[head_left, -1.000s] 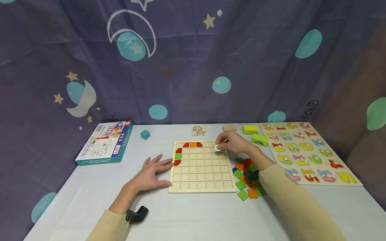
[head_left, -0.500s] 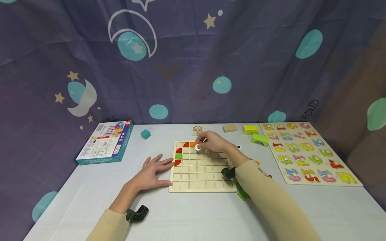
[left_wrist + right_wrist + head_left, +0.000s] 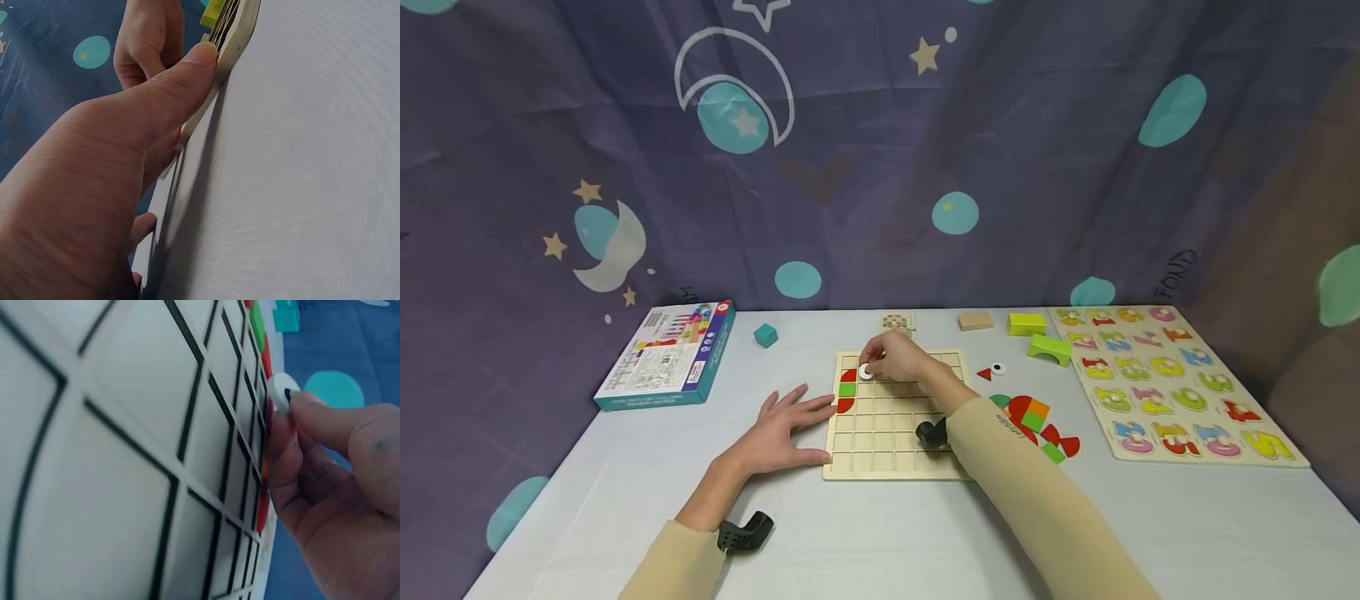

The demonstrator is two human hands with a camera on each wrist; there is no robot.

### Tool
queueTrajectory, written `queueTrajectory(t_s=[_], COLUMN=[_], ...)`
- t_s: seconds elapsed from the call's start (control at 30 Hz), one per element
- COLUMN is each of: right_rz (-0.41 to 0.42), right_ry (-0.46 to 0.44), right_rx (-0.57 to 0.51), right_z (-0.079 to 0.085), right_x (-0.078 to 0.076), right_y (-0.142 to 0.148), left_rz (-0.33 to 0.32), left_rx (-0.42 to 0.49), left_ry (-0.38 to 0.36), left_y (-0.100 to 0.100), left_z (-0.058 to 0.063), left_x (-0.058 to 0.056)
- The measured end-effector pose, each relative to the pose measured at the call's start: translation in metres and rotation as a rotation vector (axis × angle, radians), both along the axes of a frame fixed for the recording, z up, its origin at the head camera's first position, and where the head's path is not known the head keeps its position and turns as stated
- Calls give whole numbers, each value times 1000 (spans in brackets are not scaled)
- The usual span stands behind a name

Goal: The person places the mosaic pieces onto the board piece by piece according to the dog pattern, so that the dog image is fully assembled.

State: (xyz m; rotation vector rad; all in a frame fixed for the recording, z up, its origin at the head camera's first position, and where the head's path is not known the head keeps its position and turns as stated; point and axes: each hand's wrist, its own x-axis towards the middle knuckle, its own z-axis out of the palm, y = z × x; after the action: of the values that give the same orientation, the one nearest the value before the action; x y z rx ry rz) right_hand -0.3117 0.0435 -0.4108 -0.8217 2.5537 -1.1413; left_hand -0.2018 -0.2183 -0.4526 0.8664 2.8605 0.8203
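Observation:
My right hand pinches a white round eye piece with a black dot between thumb and fingers, over the top left part of the wooden grid board. In the right wrist view the eye piece stands tilted close above the board. A green square with a red rounded piece above and below it lies in the left column. Top-row pieces are hidden behind the hand in the head view; the right wrist view shows a red one. My left hand rests with spread fingers, thumb and fingertips at the board's left edge.
Loose red, green and orange pieces lie right of the board, with another eye piece above them. A number puzzle is at far right, a box at left. Small blocks and a pattern card stand behind.
My right hand has carried the eye piece leftward across the board, from its right part to the top left. The loose pieces at right show more now. My left hand stays put.

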Motion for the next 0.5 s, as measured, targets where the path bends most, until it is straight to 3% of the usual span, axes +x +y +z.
queueTrajectory(t_s=[0.5], right_rz=[-53], right_ry=[97], right_rx=[178], right_z=[3], right_x=[7], right_y=[-9], left_rz=[15], left_rx=[-1], left_ry=[-22], left_y=[2], left_z=[1], left_x=[0])
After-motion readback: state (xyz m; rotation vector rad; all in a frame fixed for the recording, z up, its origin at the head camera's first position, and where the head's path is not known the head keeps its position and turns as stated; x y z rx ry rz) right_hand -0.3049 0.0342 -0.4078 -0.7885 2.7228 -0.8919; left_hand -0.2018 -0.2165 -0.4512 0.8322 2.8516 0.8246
